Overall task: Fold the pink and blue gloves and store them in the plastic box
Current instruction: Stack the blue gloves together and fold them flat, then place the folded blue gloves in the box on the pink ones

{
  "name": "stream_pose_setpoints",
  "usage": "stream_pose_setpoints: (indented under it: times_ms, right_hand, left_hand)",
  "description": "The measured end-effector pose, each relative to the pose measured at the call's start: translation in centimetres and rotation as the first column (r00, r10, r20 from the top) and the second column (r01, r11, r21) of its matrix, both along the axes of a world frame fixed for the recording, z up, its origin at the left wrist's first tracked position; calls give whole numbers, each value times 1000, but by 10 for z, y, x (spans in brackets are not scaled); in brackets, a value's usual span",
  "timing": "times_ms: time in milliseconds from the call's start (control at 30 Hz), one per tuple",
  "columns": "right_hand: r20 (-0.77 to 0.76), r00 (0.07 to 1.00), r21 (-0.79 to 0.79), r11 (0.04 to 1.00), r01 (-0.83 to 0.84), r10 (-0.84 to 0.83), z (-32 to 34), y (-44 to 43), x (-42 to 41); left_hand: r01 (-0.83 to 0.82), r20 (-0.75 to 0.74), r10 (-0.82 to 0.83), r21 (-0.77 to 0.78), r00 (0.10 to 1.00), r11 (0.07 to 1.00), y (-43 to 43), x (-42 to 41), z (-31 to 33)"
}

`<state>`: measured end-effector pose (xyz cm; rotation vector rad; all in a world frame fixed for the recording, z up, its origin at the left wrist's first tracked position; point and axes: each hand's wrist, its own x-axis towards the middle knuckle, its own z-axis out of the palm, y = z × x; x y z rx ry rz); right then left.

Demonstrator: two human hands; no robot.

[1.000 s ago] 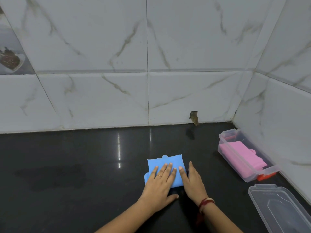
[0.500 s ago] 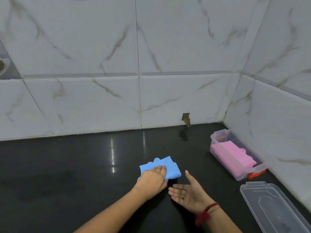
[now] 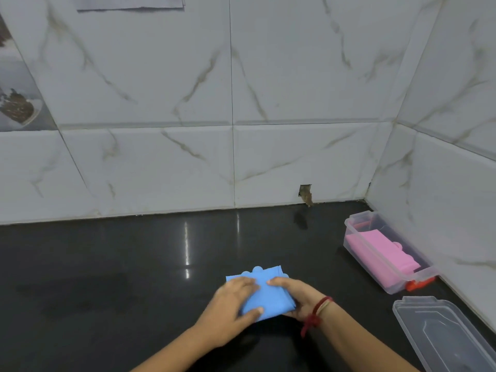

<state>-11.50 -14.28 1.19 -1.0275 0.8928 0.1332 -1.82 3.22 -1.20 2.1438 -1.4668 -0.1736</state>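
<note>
I read one wide-angle head-worn view, looking forward and down, close over the left hand [image 3: 228, 310] and right hand [image 3: 299, 298] on the blue glove [image 3: 264, 298], facing the tiled wall [image 3: 161, 103] across the black counter [image 3: 107, 264].

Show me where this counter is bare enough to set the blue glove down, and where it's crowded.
Widest bare counter: left of the left hand, up to the tiled wall. A second bare patch lies between the blue glove and the plastic box. Crowded: the right edge, where box and lid sit close by the side wall.
</note>
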Motion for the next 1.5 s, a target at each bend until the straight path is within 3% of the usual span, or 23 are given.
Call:
stream_pose_setpoints:
  times_ms: [67,100,133,167,233,300,367,500,667,900,1100,1267,1400,1500]
  right_hand:
    - [20,999,71,996,46,-48,-2,1,-4]
    - [40,996,133,988,73,-79,-3,2,-6]
    - [62,992,196,976,98,-112,-3,3,-7]
    - [79,987,246,962,120,-143,-3,4,-8]
    - [95,980,291,946,142,-177,-2,8,-9]
    - [94,979,298,943,144,-179,-1,13,-9]
    - [98,981,294,946,133,-168,-1,18,-8]
    - [68,987,280,952,121,-145,-2,24,-11]
    - [43,989,208,969,130,-142,-8,22,-23]
    - [87,996,135,991,0,-12,-15,22,-53]
    - [23,998,-73,996,-55,56,-8,2,-78]
    - [49,999,-282,959,17,-3,8,-18,-89]
    - [135,987,-412,901,134,-85,30,-52,-98]
    - [165,982,-584,793,174,-94,58,-85,-107]
  left_hand:
    - [-303,-307,234,-202,923,931,20,5,-3]
    - [-499,-544,341,-172,767,849,27,8,-1]
    - [-614,-737,402,-22,543,789,33,11,2]
    - [-617,-838,440,167,323,769,38,13,2]
    - [-477,-885,463,385,54,790,42,14,3]
    - [-387,-901,425,423,-84,819,38,12,5]
    - [-342,-909,396,417,-132,842,28,11,5]
    - [-289,-906,411,423,-103,859,13,20,9]
    - [-195,-922,387,374,30,907,4,39,12]
    - [88,-967,219,231,128,969,-14,29,0]
    - [25,-942,191,205,275,978,-47,19,3]
    - [87,-913,25,66,407,994,-94,12,29]
    - [182,-820,-125,-27,558,983,-142,7,66]
    - [240,-732,-223,-84,643,967,-184,3,98]
